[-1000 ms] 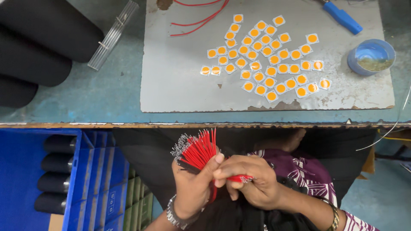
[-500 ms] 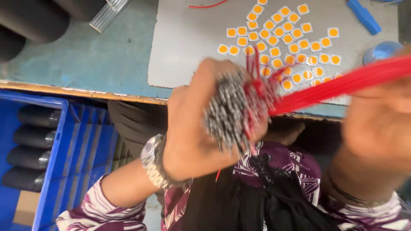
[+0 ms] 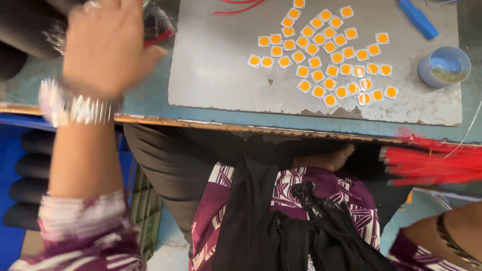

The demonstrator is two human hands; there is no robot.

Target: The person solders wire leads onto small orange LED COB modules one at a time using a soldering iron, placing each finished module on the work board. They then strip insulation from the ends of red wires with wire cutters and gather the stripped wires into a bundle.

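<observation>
Chips (image 3: 321, 60), some forty, lie on one grey mat (image 3: 216, 75) beside one blue cup (image 3: 444, 66); left hand (image 3: 105, 45) curls over wires (image 3: 155, 27), grip unclear.

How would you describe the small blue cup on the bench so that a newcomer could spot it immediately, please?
Start at the grey metal sheet lying on the blue-green workbench. Follow its spread of square chips with orange centres to the sheet's right edge, where the small blue cup stands. It is the only round, hollow thing there, unlike the flat chips and the long blue tool above it.
</observation>
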